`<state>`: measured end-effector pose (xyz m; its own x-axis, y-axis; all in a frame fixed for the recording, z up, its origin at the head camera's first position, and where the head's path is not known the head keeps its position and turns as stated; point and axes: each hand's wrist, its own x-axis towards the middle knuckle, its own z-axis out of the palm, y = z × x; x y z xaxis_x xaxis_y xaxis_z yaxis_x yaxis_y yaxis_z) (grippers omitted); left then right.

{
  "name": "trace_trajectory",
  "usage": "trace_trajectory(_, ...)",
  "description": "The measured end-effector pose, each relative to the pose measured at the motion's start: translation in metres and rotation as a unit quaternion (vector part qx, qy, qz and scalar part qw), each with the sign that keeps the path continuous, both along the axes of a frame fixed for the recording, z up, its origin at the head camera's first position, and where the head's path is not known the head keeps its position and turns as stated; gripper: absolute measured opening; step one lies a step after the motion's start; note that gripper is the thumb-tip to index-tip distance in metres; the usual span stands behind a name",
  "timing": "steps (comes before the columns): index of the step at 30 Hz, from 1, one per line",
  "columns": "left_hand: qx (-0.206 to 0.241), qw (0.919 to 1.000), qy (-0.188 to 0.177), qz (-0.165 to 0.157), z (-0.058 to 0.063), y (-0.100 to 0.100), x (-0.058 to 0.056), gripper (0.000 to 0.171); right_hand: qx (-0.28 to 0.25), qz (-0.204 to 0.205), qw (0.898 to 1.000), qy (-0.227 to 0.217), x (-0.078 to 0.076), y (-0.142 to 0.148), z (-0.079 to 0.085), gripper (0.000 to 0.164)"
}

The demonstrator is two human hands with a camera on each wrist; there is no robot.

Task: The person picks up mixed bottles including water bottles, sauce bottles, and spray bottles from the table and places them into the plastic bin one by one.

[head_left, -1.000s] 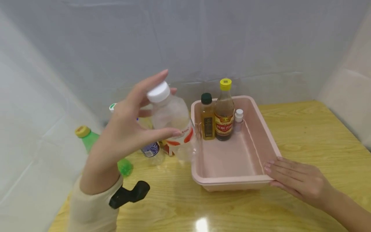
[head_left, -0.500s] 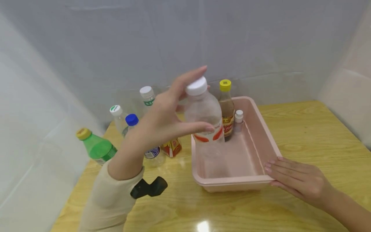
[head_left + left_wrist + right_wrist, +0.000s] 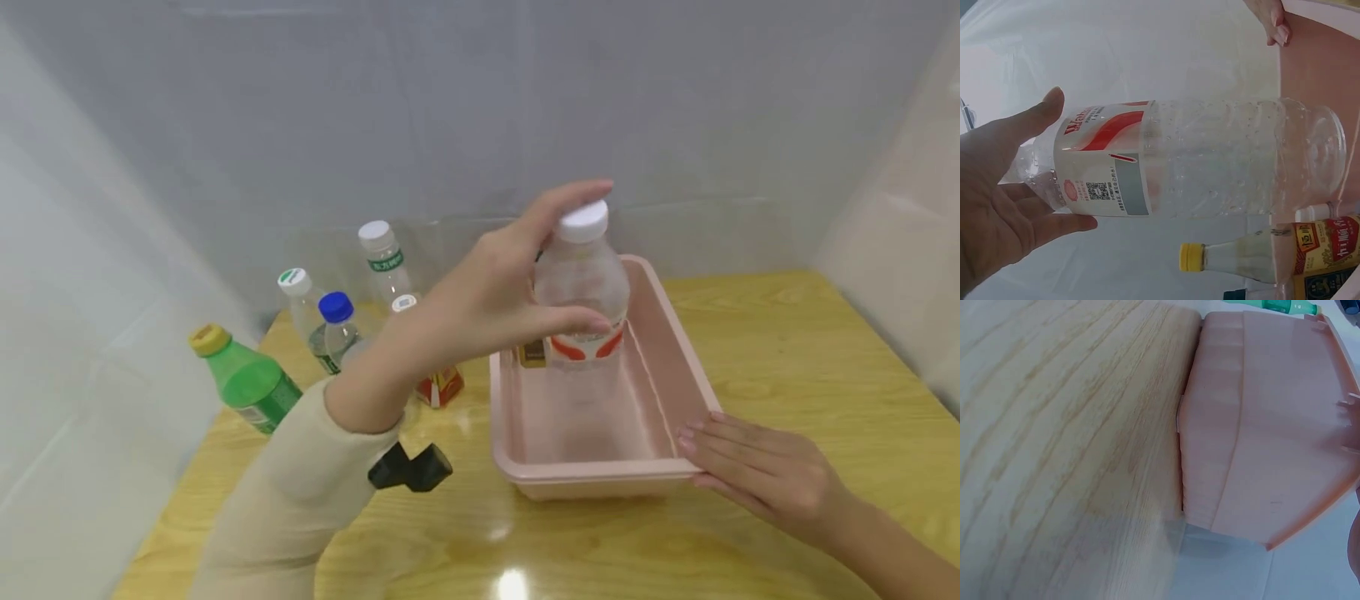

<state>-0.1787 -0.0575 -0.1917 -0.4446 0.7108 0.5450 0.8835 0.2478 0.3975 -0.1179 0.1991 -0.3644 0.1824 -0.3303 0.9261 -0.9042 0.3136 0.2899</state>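
My left hand [image 3: 510, 292] grips a clear plastic bottle [image 3: 581, 283] by its upper part, thumb on one side and fingers on the other. The bottle has a white cap and a red-and-white label; it is upright over the pink basin [image 3: 517, 471]. In the left wrist view the bottle [image 3: 1210, 159] looks see-through, with its base toward the basin. My right hand [image 3: 772, 475] rests on the basin's near right corner, fingers laid over the rim. Inside the basin, a yellow-capped sauce bottle [image 3: 1329, 244] and a dark-capped bottle [image 3: 1322, 284] stand behind the held bottle.
Left of the basin are a green bottle with a yellow cap [image 3: 258, 387], a blue-capped bottle [image 3: 339, 321], two white-capped bottles and a red-and-yellow carton [image 3: 441, 386]. A grey sheet [image 3: 450, 108] hangs behind the wooden table [image 3: 787, 333].
My left hand has carried the clear bottle rightward, from beside the basin's left rim to over its inside. The right hand stays at the basin's corner.
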Motion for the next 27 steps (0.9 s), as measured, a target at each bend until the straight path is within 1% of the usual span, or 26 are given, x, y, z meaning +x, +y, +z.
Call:
trace_trajectory(5,-0.004,0.9993,-0.032,0.021,-0.002,0.012,-0.015,0.093,0.008,0.001,1.0,-0.006,0.0,0.0,0.0,0.022)
trace_trajectory(7,-0.012,0.9989,-0.037,0.026,-0.002,0.018,-0.021,0.094,0.01,-0.003,1.0,-0.007,0.0,0.001,0.0,0.023)
trace_trajectory(9,-0.024,0.9988,-0.03,0.03,-0.002,0.024,-0.028,0.094,0.012,-0.005,1.0,-0.007,0.0,0.001,-0.001,0.023)
trace_trajectory(13,-0.046,0.9984,0.001,0.032,-0.001,0.035,-0.039,0.092,0.012,-0.006,1.0,-0.006,0.0,0.003,-0.001,0.023)
trace_trajectory(16,-0.052,0.9984,0.0,0.025,0.0,0.043,-0.045,0.09,0.013,-0.005,1.0,-0.005,-0.001,0.003,-0.001,0.024)
trace_trajectory(20,-0.049,0.9981,-0.032,0.021,0.001,0.052,-0.051,0.087,0.015,-0.005,1.0,-0.006,-0.001,0.003,-0.001,0.024)
trace_trajectory(23,-0.052,0.9956,-0.074,0.026,0.001,0.058,-0.056,0.086,0.017,-0.002,1.0,-0.008,-0.001,0.003,0.0,0.024)
trace_trajectory(25,-0.061,0.9927,-0.1,0.03,-0.001,0.061,-0.059,0.086,0.019,0.001,1.0,-0.006,-0.002,0.003,0.001,0.024)
trace_trajectory(27,-0.07,0.9911,-0.11,0.025,-0.005,0.065,-0.062,0.085,0.02,0.003,1.0,-0.003,-0.003,0.003,0.002,0.024)
